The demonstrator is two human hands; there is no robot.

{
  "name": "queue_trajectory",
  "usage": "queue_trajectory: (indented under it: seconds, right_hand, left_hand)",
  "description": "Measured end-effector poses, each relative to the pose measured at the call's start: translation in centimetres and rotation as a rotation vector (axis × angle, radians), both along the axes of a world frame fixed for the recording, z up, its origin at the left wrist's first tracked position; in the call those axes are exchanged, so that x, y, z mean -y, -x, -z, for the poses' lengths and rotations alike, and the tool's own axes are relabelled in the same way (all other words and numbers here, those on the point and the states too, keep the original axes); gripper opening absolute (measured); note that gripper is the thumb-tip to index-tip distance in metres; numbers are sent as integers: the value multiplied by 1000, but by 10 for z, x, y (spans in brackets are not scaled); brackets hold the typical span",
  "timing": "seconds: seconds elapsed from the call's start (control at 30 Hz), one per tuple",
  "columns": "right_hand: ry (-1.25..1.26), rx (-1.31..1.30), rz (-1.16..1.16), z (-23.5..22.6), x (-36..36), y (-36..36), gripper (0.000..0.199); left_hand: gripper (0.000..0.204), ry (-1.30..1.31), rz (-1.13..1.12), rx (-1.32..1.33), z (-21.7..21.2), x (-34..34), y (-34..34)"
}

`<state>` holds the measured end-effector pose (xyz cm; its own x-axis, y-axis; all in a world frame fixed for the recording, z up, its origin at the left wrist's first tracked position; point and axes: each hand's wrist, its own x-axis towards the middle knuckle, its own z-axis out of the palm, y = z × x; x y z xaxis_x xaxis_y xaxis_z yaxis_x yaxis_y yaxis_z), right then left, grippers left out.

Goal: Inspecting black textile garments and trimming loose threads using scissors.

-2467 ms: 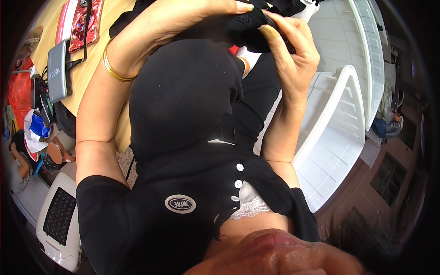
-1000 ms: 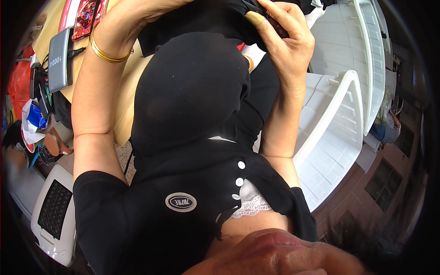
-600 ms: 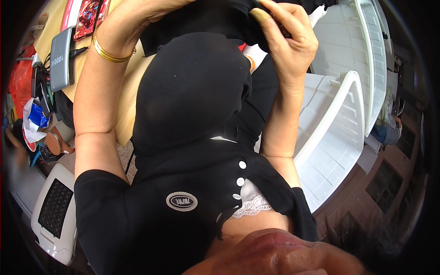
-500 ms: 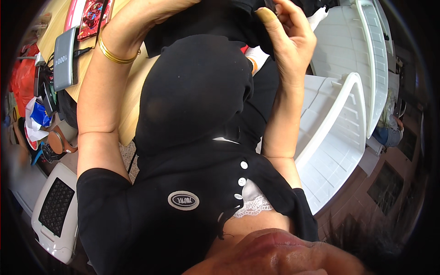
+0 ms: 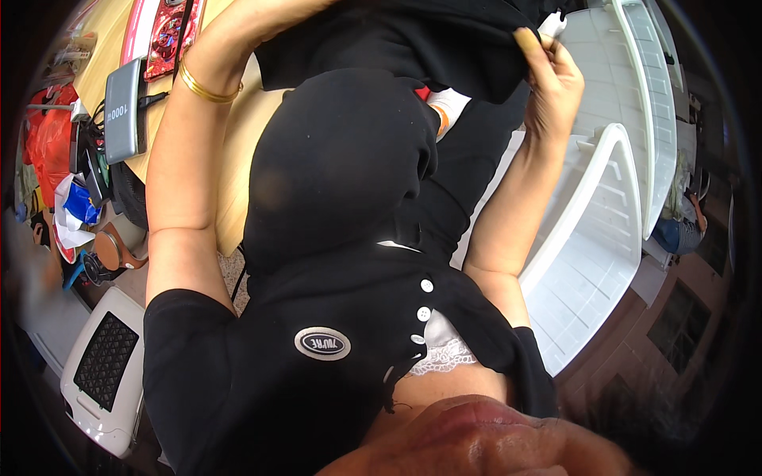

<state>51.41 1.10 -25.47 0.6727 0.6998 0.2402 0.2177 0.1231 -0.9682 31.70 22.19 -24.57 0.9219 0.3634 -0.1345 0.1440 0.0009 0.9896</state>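
Fabric, black garment (image 5: 413, 40) at top centre: soft, limp, best pinched at its edge; right hand (image 5: 552, 75) grips it, left hand's grasp out of view.

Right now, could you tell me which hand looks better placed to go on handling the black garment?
Probably the right. The right hand pinches the edge of the black garment in plain view. The left hand runs out of the picture at the top past the gold bangle, so its grip cannot be judged.
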Motion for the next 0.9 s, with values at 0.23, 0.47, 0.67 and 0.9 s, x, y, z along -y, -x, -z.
queue_trajectory:
  seconds: [0.23,0.47,0.67,0.9]
  right_hand:
    - [54,370,-115,-15,-46,54,27]
    - [60,842,-151,-19,-63,66,29]
    - [62,886,-134,-18,-65,69,26]
    - [30,889,-149,-17,-68,70,22]
  left_hand:
    - [15,77,-76,63,4,-2,3]
    - [18,203,-119,139,11,1,-1]
    - [19,259,-119,168,18,-2,1]
    - [19,209,-119,168,22,-7,2]
